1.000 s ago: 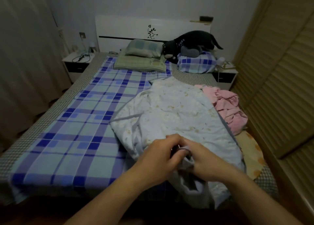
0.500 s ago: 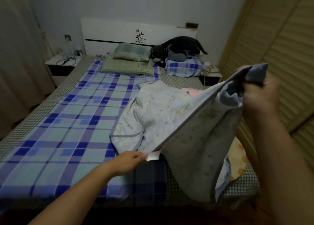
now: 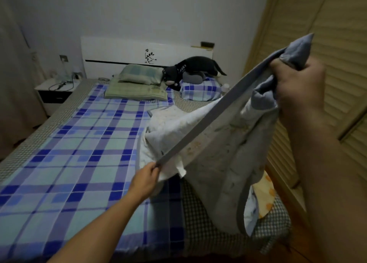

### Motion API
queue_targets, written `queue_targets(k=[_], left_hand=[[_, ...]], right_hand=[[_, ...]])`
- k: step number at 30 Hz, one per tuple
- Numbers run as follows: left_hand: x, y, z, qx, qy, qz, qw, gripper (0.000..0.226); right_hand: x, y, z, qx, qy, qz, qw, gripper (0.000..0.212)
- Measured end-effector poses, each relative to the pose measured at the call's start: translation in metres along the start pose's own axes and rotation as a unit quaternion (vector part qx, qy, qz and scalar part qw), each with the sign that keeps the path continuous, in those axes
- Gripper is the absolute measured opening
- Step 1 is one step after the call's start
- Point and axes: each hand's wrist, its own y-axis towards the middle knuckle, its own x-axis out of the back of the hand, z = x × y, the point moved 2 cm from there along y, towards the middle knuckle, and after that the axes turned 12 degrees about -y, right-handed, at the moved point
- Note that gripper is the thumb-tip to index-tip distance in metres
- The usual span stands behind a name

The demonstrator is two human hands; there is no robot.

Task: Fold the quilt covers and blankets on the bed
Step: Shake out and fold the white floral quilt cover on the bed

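On the left, the blue plaid sheet (image 3: 79, 153) covers the bed. My left hand (image 3: 146, 178) pinches the grey-trimmed edge of the pale quilt cover (image 3: 216, 153) low and near. The trim runs taut up to my right hand (image 3: 297, 88), fingers curled tight around a raised corner (the rest drapes down onto the bed's right side).

Bed (image 3: 35, 141) with a checked sheet.
A blue plaid cover (image 3: 83, 153) lies left, a pale quilt (image 3: 168, 127) right, pillows (image 3: 139, 78) and a black plush (image 3: 194, 66) far.
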Motion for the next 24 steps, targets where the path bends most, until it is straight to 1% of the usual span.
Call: queue_targets(k=[1,2,3,4,5,6,7,8,9,10,11,12,13,14,15,16,18,19,20,22,23,24], left_hand=[[0.013,0.003,0.003,0.008,-0.005,-0.027,1.000,0.021],[0.026,0.003,0.001,0.002,-0.008,-0.046,0.999,0.026],[0.037,0.001,-0.006,-0.009,-0.012,-0.049,0.999,0.029],[0.048,-0.003,-0.018,-0.027,-0.015,-0.037,0.999,0.029],[0.056,-0.008,-0.032,-0.049,-0.011,-0.016,0.999,0.028],[0.062,-0.016,-0.050,-0.080,0.001,0.006,0.997,0.026],[0.066,-0.024,-0.068,-0.112,0.016,0.027,0.993,0.024],[0.068,-0.033,-0.087,-0.146,0.029,0.046,0.988,0.023],[0.070,-0.043,-0.106,-0.182,0.040,0.058,0.981,0.023],[0.070,-0.053,-0.120,-0.214,0.044,0.065,0.974,0.025],[0.069,-0.061,-0.129,-0.240,0.047,0.069,0.967,0.025],[0.068,-0.068,-0.134,-0.255,0.054,0.072,0.963,0.024],[0.068,-0.074,-0.135,-0.260,0.061,0.072,0.961,0.023],[0.069,-0.078,-0.129,-0.252,0.065,0.073,0.963,0.022],[0.071,-0.079,-0.118,-0.229,0.064,0.079,0.968,0.021],[0.074,-0.080,-0.105,-0.189,0.063,0.091,0.976,0.021],[0.079,-0.078,-0.071,-0.087,0.077,0.129,0.985,0.018],[0.079,-0.078,-0.054,-0.044,0.084,0.150,0.984,0.015],[0.076,-0.079,-0.040,-0.020,0.093,0.168,0.981,0.011],[0.066,-0.084,-0.020,-0.007,0.121,0.186,0.975,0.004],[0.061,-0.086,-0.014,-0.003,0.109,0.182,0.977,0.004],[0.058,-0.088,-0.010,0.000,0.073,0.170,0.983,0.006]], right_hand=[[0.001,0.007,-0.012,-0.009,-0.085,-0.013,0.996,0.007],[0.002,0.011,-0.025,-0.028,-0.200,-0.022,0.979,0.013],[0.003,0.011,-0.039,-0.037,-0.303,-0.008,0.952,0.021],[0.000,0.008,-0.052,-0.035,-0.356,0.033,0.933,0.026],[-0.007,-0.001,-0.061,-0.024,-0.367,0.104,0.924,0.035],[-0.016,-0.016,-0.065,0.003,-0.360,0.196,0.912,0.047],[-0.028,-0.035,-0.066,0.043,-0.348,0.297,0.888,0.061],[-0.042,-0.057,-0.066,0.083,-0.343,0.400,0.846,0.072],[-0.057,-0.081,-0.064,0.119,-0.345,0.489,0.792,0.078],[-0.071,-0.104,-0.067,0.157,-0.358,0.555,0.734,0.077],[-0.084,-0.122,-0.075,0.195,-0.370,0.595,0.686,0.064],[-0.094,-0.135,-0.084,0.218,-0.374,0.615,0.659,0.041],[-0.099,-0.143,-0.092,0.221,-0.377,0.620,0.652,0.018],[-0.100,-0.146,-0.101,0.214,-0.370,0.617,0.661,0.003],[-0.098,-0.144,-0.107,0.203,-0.366,0.608,0.675,0.006],[-0.095,-0.138,-0.112,0.196,-0.366,0.591,0.692,0.008],[-0.085,-0.119,-0.111,0.170,-0.372,0.540,0.736,0.012],[-0.079,-0.107,-0.106,0.157,-0.371,0.515,0.757,0.013],[-0.075,-0.098,-0.100,0.146,-0.358,0.497,0.777,0.013],[-0.068,-0.085,-0.083,0.134,-0.305,0.485,0.809,0.012],[-0.065,-0.082,-0.077,0.126,-0.265,0.485,0.823,0.013],[-0.062,-0.080,-0.073,0.103,-0.217,0.488,0.839,0.014]])
